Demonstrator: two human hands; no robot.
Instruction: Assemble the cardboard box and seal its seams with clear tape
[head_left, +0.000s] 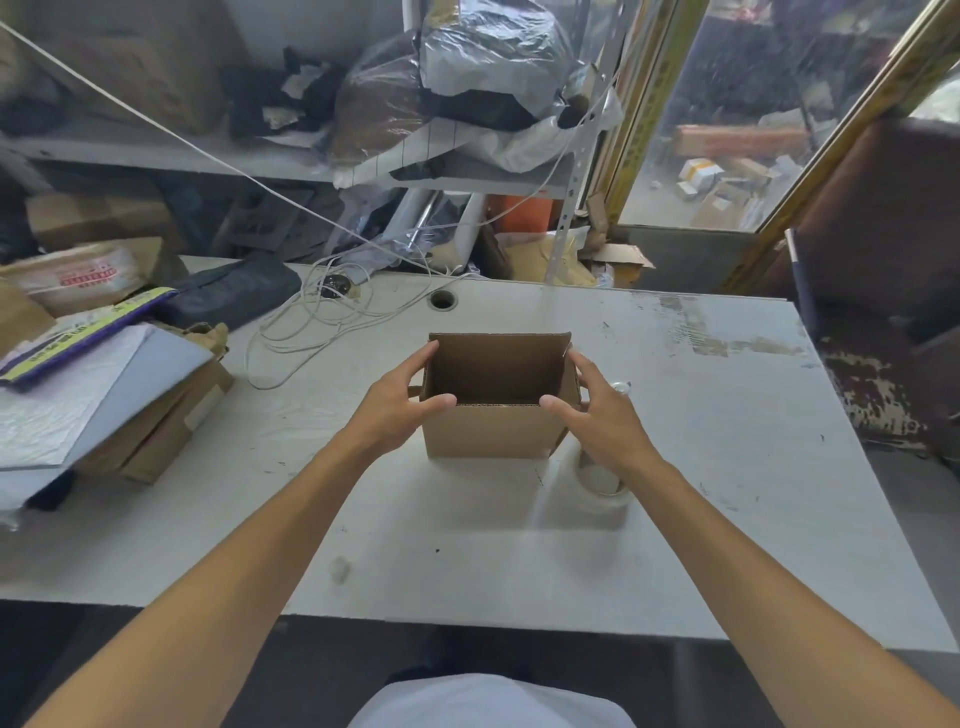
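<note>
- A box (493, 410) is standing upright near the middle of the desk (727, 415), its top open and facing up, the brown inside showing.
- The far flap is standing up above the back wall; the near wall's cut edge is running between the 2 thumbs.
- The left hand (400, 402) is gripping the box's left side: the thumb is lying over the near top edge, and the fingers are reaching along the left wall toward the far corner.
- The right hand (597, 410) is mirroring it on the right side, thumb hooked over the near edge and fingers lying against the right wall, so both grips are closed on the box rather than loose.
- A small flap is sticking out sideways just past each hand, at the left and the right wall (each mostly hidden by the fingers).
- A tape roll (602, 486) of clear tape is lying flat on the desk just beside the box's near right corner, partly under the right wrist.
- A small clear object is peeking out just beyond the right hand's knuckles; I cannot tell what it is.
- White cable (322, 322) is lying in loose loops on the desk behind and to the left of the box, well apart from it.
- A round hole (442, 300) is sitting in the desk behind the box.
- A pile of flat cardboard and padded mailers (104, 395) is covering the desk's left end.
</note>
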